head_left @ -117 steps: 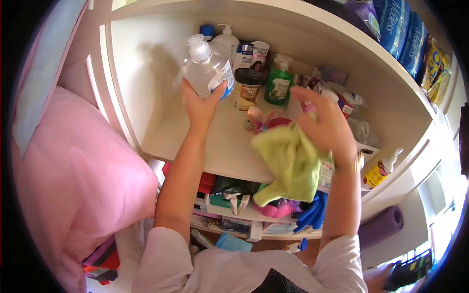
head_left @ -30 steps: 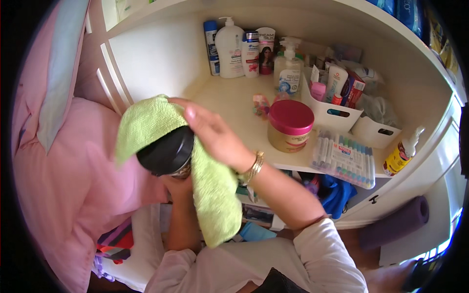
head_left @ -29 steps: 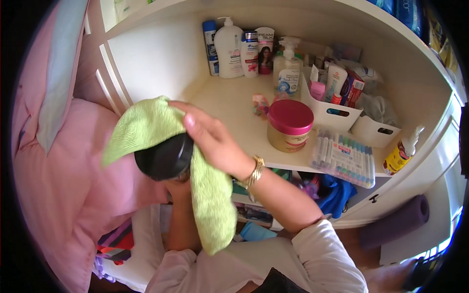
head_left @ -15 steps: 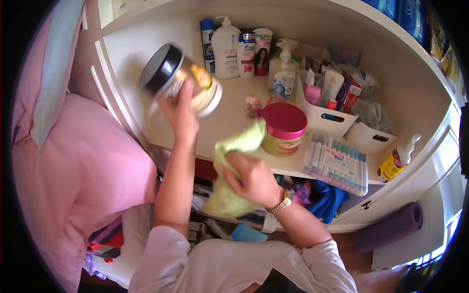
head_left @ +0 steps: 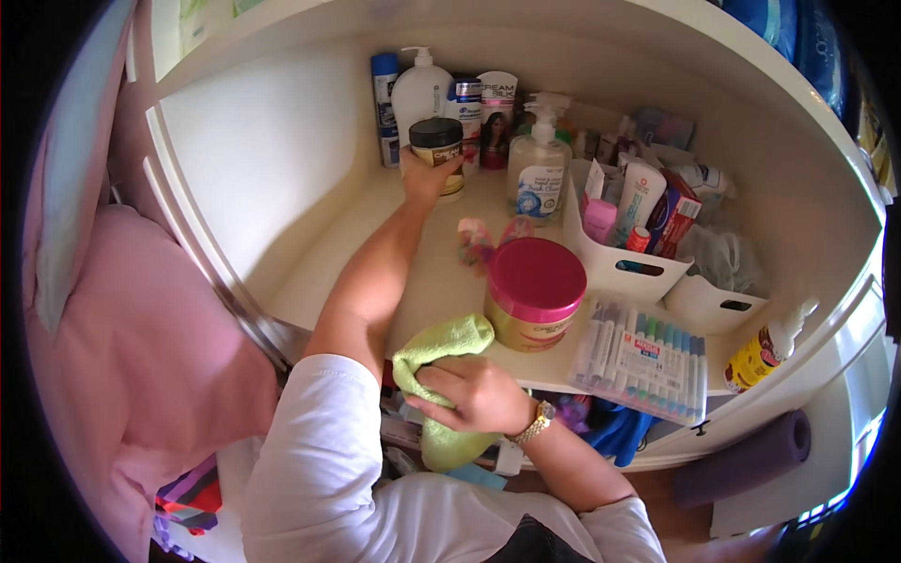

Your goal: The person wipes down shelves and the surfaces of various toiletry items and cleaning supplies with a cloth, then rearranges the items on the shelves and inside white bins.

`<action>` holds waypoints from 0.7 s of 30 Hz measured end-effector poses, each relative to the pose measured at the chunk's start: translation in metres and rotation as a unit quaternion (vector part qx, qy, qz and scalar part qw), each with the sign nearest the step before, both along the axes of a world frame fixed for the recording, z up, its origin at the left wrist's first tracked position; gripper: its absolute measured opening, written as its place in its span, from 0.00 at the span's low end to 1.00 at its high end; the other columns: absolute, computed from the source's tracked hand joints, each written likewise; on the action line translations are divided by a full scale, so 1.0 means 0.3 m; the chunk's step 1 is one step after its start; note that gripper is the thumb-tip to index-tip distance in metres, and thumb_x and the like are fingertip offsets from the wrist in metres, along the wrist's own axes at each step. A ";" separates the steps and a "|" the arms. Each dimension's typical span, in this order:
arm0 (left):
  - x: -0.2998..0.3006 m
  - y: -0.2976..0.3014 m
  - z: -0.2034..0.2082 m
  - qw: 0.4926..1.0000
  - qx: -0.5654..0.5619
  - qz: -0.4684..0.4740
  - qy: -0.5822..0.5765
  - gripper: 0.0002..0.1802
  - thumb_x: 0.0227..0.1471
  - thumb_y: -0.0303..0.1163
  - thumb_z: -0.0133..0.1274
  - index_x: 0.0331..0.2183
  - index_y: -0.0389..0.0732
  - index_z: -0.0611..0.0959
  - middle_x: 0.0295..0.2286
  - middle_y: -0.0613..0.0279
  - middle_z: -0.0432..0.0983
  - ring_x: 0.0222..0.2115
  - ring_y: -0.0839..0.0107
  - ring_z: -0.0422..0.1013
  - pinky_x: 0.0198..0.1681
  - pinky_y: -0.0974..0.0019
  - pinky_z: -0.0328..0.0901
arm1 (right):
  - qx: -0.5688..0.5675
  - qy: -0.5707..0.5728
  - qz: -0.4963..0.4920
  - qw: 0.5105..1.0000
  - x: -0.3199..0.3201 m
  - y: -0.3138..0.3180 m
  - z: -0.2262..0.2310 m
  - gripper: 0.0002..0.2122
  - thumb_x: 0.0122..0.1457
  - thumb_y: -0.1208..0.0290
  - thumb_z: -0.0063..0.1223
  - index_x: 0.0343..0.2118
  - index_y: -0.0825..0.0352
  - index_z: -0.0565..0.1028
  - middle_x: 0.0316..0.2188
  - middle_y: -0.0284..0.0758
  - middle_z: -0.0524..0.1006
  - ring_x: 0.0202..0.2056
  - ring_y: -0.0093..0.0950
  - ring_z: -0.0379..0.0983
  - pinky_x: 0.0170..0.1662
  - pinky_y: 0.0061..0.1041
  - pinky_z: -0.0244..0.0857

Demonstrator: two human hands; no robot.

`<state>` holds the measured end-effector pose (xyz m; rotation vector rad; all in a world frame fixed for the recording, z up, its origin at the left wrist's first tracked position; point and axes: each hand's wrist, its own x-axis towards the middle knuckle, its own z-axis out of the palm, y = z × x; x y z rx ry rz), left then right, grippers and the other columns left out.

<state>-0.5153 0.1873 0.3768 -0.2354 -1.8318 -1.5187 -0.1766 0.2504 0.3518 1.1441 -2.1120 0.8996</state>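
Observation:
My left hand (head_left: 431,176) reaches deep over the shelf, its fingers wrapped round a jar with a black lid (head_left: 437,134). That jar is upright, just in front of the white pump bottle (head_left: 421,92); whether its base rests on the shelf I cannot tell. Near the shelf's front edge my right hand (head_left: 477,392) is closed on a bunched light-green cloth (head_left: 452,340), part of which hangs below the hand. Right beside the cloth stands a larger jar with a magenta lid (head_left: 536,280). Small colourful hair ties (head_left: 476,241) lie behind it.
A clear pump bottle (head_left: 539,174) stands at mid-shelf. White bins (head_left: 615,258) hold tubes and boxes on the right. A case of markers (head_left: 642,361) juts over the front edge, near a yellow bottle (head_left: 755,357). Pink fabric (head_left: 169,347) hangs at the left.
My left hand has carried the black-lidded jar from the left, where it was tilted, rightward and back over the shelf, now upright. My right hand and the cloth have dropped slightly.

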 end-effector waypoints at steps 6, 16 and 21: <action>-0.125 -0.050 0.004 0.980 -0.199 -0.005 -0.016 0.44 0.28 0.49 0.67 0.44 0.31 0.70 0.39 0.47 0.70 0.39 0.61 0.70 0.42 0.63 0.65 | -0.011 0.034 0.004 0.999 -0.015 0.011 -0.004 0.11 0.46 0.68 0.59 0.30 0.68 0.74 0.19 0.35 0.71 0.19 0.32 0.70 0.22 0.28 0.65; -0.171 -0.082 0.003 0.974 -0.179 -0.120 -0.075 0.59 0.21 0.60 0.66 0.51 0.32 0.64 0.48 0.39 0.62 0.49 0.52 0.63 0.50 0.60 0.61 | -0.027 0.045 -0.005 0.999 -0.017 0.001 -0.010 0.12 0.45 0.68 0.60 0.30 0.69 0.74 0.20 0.36 0.72 0.19 0.32 0.70 0.23 0.27 0.65; 0.005 -0.102 0.110 0.988 -0.123 -0.016 -0.090 0.48 0.32 0.55 0.63 0.49 0.32 0.67 0.43 0.41 0.68 0.47 0.56 0.65 0.48 0.61 0.62 | -0.026 0.063 -0.021 0.997 -0.008 -0.010 -0.025 0.11 0.45 0.68 0.61 0.30 0.67 0.74 0.21 0.36 0.72 0.20 0.33 0.70 0.24 0.29 0.65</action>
